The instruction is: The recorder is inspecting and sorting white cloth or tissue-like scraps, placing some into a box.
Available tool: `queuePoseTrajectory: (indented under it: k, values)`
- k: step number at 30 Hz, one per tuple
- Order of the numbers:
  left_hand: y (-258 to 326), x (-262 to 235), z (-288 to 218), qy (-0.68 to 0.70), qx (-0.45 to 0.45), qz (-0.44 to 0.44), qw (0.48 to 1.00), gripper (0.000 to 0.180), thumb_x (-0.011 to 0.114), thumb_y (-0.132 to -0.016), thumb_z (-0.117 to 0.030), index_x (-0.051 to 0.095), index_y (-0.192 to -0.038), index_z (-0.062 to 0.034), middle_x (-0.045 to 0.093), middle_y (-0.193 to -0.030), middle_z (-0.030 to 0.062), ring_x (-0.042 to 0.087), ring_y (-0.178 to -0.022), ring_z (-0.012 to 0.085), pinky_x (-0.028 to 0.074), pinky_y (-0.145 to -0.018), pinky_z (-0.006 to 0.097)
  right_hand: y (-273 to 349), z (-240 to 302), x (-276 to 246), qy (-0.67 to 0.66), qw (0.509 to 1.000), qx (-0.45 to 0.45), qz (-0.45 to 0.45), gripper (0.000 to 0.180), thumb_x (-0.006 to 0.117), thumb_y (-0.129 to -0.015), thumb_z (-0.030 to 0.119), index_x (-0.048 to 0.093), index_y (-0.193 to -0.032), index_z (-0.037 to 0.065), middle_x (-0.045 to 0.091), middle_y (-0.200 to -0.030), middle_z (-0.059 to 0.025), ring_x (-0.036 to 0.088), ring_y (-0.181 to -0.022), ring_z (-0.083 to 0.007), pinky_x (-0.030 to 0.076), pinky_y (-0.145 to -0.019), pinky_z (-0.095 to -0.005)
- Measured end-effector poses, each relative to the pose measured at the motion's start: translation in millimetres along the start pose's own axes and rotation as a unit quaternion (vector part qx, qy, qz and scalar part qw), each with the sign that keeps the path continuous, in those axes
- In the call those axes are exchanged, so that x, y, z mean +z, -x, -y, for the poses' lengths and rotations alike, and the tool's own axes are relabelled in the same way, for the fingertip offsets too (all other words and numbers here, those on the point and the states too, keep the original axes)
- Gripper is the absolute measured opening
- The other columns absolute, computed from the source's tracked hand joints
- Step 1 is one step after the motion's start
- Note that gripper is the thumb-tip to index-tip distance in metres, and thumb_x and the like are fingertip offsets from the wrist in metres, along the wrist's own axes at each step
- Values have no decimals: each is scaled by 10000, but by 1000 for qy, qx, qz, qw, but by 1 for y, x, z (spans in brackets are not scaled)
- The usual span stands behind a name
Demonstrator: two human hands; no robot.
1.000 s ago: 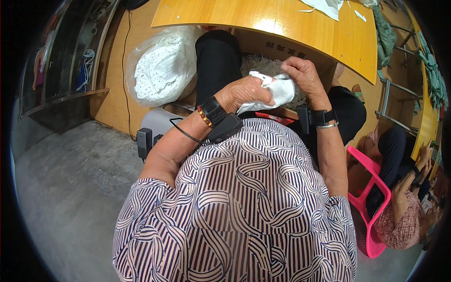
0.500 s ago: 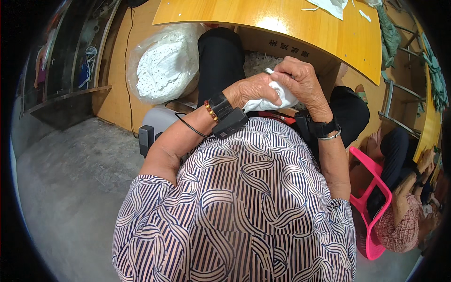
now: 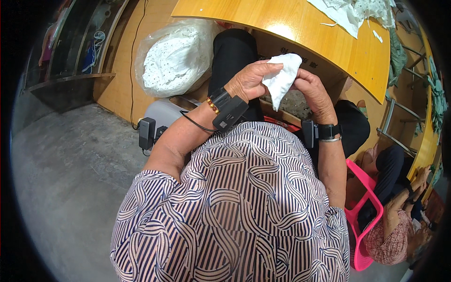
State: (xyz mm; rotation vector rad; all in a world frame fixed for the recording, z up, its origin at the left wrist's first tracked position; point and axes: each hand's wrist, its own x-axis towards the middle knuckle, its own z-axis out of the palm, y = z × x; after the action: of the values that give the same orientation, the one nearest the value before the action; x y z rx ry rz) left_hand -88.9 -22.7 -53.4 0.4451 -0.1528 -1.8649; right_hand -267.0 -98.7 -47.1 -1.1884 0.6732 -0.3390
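Note:
A small piece of white cloth [image 3: 283, 77] is held up above my lap, in front of the table edge. My left hand [image 3: 251, 81] grips its left side, the thumb lying over the front and the fingers tucked behind. At the cloth's right edge, my right hand [image 3: 314, 93] has curled fingers pinching it, their tips partly hidden. The cloth's lower end hangs to a point between the two hands. Both wrists carry black strapped devices.
A yellow wooden table [image 3: 277, 19] lies ahead, with white cloth pieces [image 3: 339, 14] at its far right. A clear plastic bag [image 3: 171, 61] of speckled white material stands left of my knee. To the right are a pink chair [image 3: 364, 211] and another person [image 3: 390, 235].
The white cloth, bunched between both hands before, is now lifted and spread more open. My right hand has moved down and right, and my left thumb now lies across the cloth.

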Motion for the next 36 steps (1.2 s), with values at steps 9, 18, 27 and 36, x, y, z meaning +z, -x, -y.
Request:
queuePoseTrajectory:
  k: [9,18,27,36]
  values:
    - [12,-13,-8,-56,1,-39,998,435,568,-798,-54,443,-1203,45,577,-1084,119,585,-944,192,447,-862,311,-5,12,-14,-150,986,-56,-37,270,559,-838,263,596,-953,22,613,-945,-80,587,-851,-157,451,-748,-272]
    - [11,-3,-5,-35,-51,-10,998,363,534,-863,-250,512,-1089,33,612,-961,128,626,-819,212,504,-775,361,-8,12,-1,-161,986,-20,-33,268,629,-789,169,591,-997,5,620,-891,-39,575,-797,-114,442,-742,-246]
    - [28,-18,-14,-89,-48,-11,995,273,481,-887,-211,549,-1042,3,620,-762,112,618,-658,245,515,-661,346,-11,35,-7,-58,996,-41,-52,210,624,-796,151,609,-945,4,623,-829,-21,566,-708,-92,447,-655,-224]
    - [7,-2,20,47,42,-8,998,290,583,-835,-234,553,-1036,-26,594,-979,105,562,-919,201,453,-829,335,-13,31,57,505,824,-242,-83,122,596,-715,115,551,-811,55,563,-694,-150,565,-680,-349,460,-576,-398]
